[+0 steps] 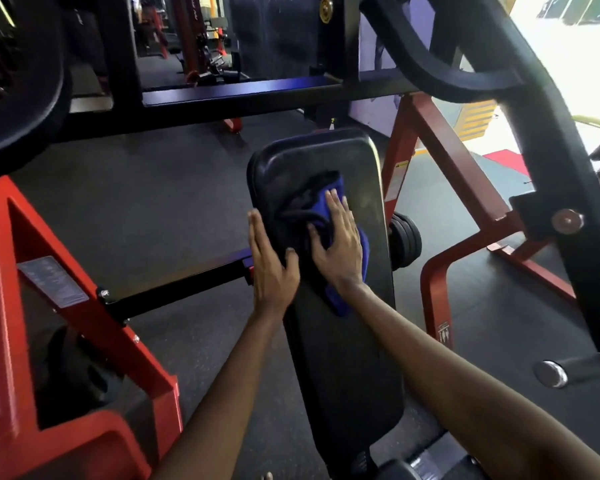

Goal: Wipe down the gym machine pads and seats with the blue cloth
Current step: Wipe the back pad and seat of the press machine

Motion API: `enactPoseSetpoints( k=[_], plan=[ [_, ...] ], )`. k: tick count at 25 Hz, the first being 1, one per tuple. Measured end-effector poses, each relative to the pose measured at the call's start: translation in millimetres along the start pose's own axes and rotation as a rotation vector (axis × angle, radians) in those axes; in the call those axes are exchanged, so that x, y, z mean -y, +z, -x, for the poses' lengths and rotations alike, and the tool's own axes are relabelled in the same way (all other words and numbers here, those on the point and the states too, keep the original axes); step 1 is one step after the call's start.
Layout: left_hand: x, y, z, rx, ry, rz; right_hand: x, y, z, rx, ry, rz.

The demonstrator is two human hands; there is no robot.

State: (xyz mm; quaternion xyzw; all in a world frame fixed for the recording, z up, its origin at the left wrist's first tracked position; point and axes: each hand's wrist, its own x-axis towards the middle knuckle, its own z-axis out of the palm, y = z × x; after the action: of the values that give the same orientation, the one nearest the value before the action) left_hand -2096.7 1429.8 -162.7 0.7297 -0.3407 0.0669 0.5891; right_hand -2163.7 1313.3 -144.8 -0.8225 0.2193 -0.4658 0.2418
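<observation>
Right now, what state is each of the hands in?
Left hand: open, fingers straight along the pad's left edge.
Right hand: open, pressing the blue cloth flat onto the pad.

The gym interior is dim, while hard daylight floods in from the upper right, where the opening (568, 46) blows out to white. A dull sheen lies across the black pad (361, 174). The left side sinks into shadow. The frame bars (243, 93) bow towards the edges, and everything looks soft and slightly smeared.
</observation>
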Motion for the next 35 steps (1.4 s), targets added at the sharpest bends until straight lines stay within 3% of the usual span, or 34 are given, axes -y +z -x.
enactPoseSetpoints(
  k=[2, 5, 11, 16, 21, 30, 35],
  plan=[
    [-16, -3, -29, -0.013, 0.011, 0.0, -18, -11, -20, -0.06, 0.04, -0.016],
    [-22, -2, -50, -0.041, 0.057, -0.027, -27, -24, -60, -0.196, 0.265, -0.078],
    [-23, 13, -50, -0.119, 0.069, -0.049, -32, -23, -80, -0.272, 0.151, -0.094],
    [-17, 17, -51, -0.161, 0.117, -0.117, -56, -21, -39, -0.268, 0.164, -0.127],
    [-20, 18, -50, -0.154, 0.09, -0.093, -50, -29, -99, -0.398, 0.274, -0.216],
    [-25, 23, -48, -0.211, 0.08, -0.112, -96, -40, -11, -0.297, 0.296, -0.288],
    [-29, 24, -42, -0.225, 0.09, -0.154, -72, -34, -59, -0.33, 0.433, -0.234]
  ],
)
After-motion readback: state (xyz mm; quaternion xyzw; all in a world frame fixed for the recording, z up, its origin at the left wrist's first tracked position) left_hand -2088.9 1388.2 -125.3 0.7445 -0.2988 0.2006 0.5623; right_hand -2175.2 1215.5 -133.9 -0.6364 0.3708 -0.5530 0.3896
